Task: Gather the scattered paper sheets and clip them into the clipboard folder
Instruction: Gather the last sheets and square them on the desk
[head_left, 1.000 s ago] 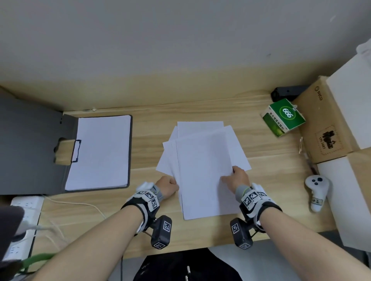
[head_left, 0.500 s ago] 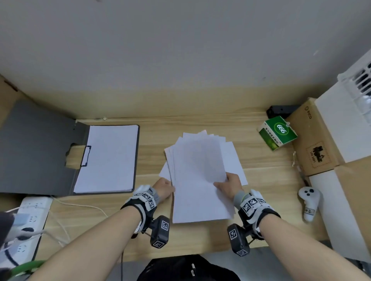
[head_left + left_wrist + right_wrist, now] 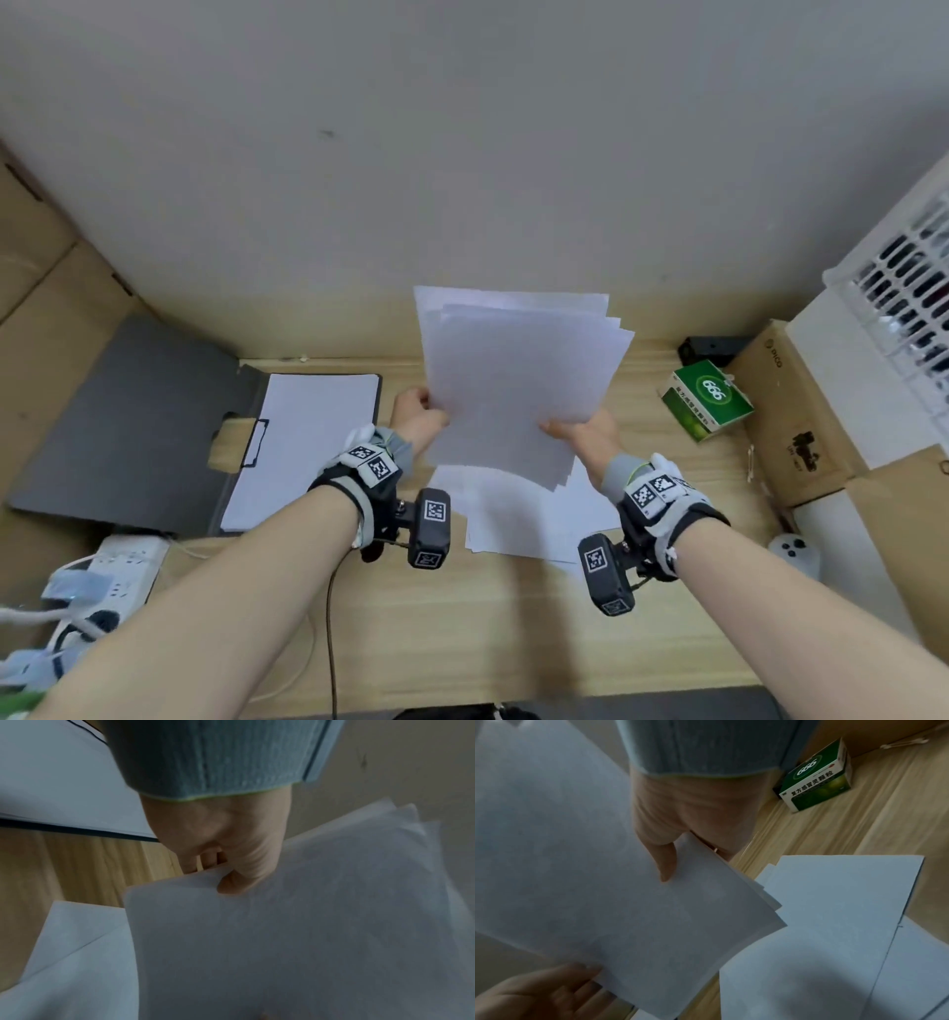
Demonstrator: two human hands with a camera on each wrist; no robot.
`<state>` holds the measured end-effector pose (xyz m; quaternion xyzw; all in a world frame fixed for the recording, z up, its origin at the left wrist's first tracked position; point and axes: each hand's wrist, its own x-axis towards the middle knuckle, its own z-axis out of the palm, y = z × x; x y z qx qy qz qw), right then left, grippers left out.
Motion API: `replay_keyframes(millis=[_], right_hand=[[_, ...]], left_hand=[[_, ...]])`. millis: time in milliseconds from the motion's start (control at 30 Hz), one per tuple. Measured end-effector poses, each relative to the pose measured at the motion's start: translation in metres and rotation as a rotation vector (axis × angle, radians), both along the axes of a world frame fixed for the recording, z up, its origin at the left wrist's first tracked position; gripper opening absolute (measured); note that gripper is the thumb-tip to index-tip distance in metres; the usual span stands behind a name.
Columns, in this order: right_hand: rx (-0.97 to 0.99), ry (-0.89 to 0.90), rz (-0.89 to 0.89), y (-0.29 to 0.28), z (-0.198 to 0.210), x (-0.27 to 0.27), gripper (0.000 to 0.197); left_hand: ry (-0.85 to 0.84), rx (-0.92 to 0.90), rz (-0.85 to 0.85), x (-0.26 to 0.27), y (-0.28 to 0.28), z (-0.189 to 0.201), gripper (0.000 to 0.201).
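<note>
I hold a loose stack of white paper sheets [image 3: 518, 380] upright above the wooden desk, their edges fanned. My left hand [image 3: 418, 419] pinches the stack's left edge, thumb [image 3: 239, 882] on the front. My right hand [image 3: 583, 431] pinches the lower right edge, thumb [image 3: 664, 862] on top. More sheets [image 3: 518, 519] still lie flat on the desk under the stack [image 3: 834, 923]. The dark grey clipboard folder [image 3: 128, 426] lies open at the left, with white paper [image 3: 308, 442] under its clip [image 3: 257, 442].
A green medicine box [image 3: 706, 398] and cardboard boxes [image 3: 791, 411] stand at the right. A white controller [image 3: 796, 552] lies near the right front. A power strip with cables [image 3: 102, 575] sits at the front left. The wall is close behind the desk.
Both hands gathered the spread sheets and lifted a stack off the desk, tilting it upright. A few sheets stayed lying on the desk.
</note>
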<state>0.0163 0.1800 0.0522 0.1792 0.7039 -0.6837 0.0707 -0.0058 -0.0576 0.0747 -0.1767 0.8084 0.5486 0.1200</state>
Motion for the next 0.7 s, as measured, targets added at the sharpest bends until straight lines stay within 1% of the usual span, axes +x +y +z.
replay_keyframes(millis=[100, 167, 267, 367, 500, 567, 600, 700], right_hand=[[0.015, -0.003, 0.024, -0.006, -0.005, 0.012, 0.024], [0.006, -0.031, 0.027, -0.010, -0.011, 0.019, 0.024], [-0.023, -0.050, 0.047, -0.013, -0.011, 0.026, 0.029], [-0.032, -0.019, 0.041, -0.015, 0.000, 0.023, 0.027], [-0.075, 0.035, 0.053, -0.014, 0.016, 0.014, 0.028], [-0.087, 0.028, 0.048, -0.013, 0.012, 0.016, 0.029], [-0.085, 0.012, 0.047, -0.012, 0.006, 0.018, 0.030], [-0.070, -0.090, 0.083, -0.014, -0.019, 0.031, 0.032]], left_hand=[[-0.038, -0.003, 0.021, 0.015, -0.003, -0.006, 0.035], [-0.082, 0.017, 0.044, 0.026, -0.004, -0.012, 0.033], [-0.130, 0.055, 0.062, 0.033, -0.006, -0.019, 0.040], [-0.107, 0.062, 0.069, 0.029, -0.005, -0.013, 0.040], [-0.022, 0.122, 0.073, 0.021, -0.002, 0.006, 0.035], [-0.018, 0.131, 0.078, 0.023, -0.002, 0.007, 0.034], [-0.041, 0.117, 0.077, 0.026, -0.002, 0.002, 0.034], [-0.172, 0.009, 0.026, 0.044, -0.005, -0.020, 0.040]])
